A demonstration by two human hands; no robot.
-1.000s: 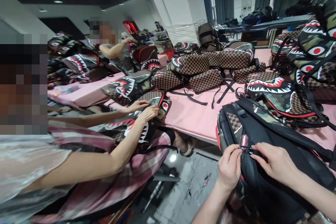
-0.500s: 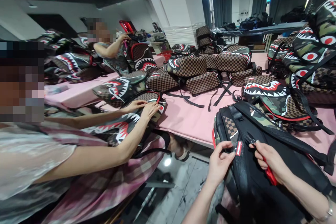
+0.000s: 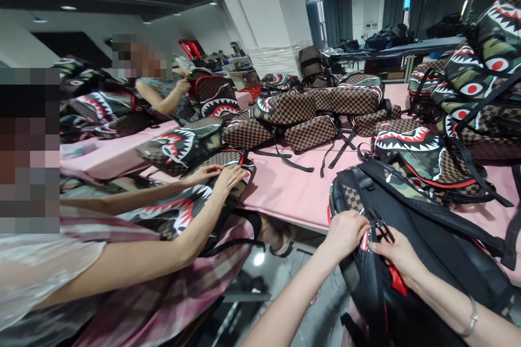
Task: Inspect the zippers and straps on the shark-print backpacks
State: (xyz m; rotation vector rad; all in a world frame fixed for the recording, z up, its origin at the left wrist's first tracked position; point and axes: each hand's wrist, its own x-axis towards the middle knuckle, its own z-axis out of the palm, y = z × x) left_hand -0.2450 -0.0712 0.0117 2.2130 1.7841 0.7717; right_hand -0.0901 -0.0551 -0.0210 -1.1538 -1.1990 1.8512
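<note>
A backpack [image 3: 431, 260] lies before me with its black padded back and straps facing up. My left hand [image 3: 349, 232] is closed in a pinch at the top of a small red and white tag [image 3: 364, 241], over one shoulder strap [image 3: 368, 287]. In my right hand [image 3: 401, 256] are red-handled scissors [image 3: 381, 224], their two dark blades apart and pointing up and away from me. The right thumb reaches to the tag's edge. The left fingertips partly cover the tag, so its full shape is hidden.
Camouflage and checkered shark-face backpacks [image 3: 411, 143] lie beyond mine on the pink table [image 3: 291, 195], with a tall stack [image 3: 474, 89] at right. To the left, a co-worker's hands [image 3: 228, 179] rest on another backpack. A second person [image 3: 157, 95] stands farther back.
My right hand has moved left to the tag, and the scissor blades now show longer and apart. My left hand has turned over the tag, its fingers closer to the right hand.
</note>
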